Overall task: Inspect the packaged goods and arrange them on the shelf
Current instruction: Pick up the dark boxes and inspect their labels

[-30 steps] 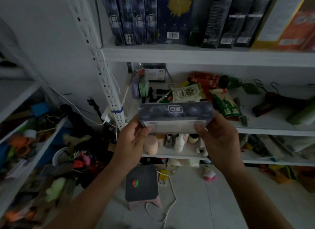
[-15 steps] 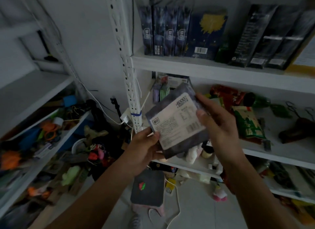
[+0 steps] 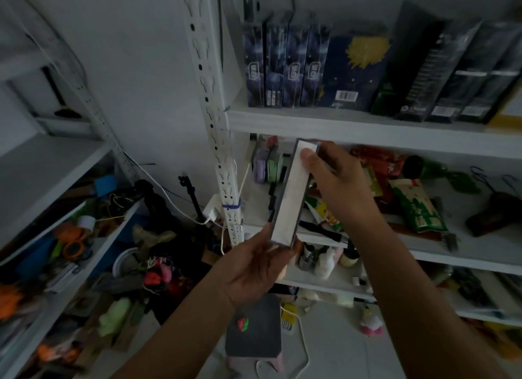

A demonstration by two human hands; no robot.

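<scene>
Between the two hands, in front of the middle shelves, the box (image 3: 291, 195) is held slanted, with its narrow white side toward the camera. The right hand (image 3: 336, 181) grips the upper end, its thumb pressed on the white side and its fingers curled round the far side. The left hand (image 3: 254, 268) holds the lower end, the fingers closed under the bottom corner.

I judge that the inspecting step is in hand, since the box is not on any shelf. The next move probably calls for lifting it to the upper shelf (image 3: 367, 127) and standing it upright beside the matching boxes (image 3: 285, 68) (four dark ones with the same logo). Whether a free place is there, I cannot tell.

Half a second ago the broad side with the white printed label faced the camera. One second ago the box lay level, showing its long dark side. So it has been turned from side to side, and the view has risen a little toward the upper shelf.
</scene>
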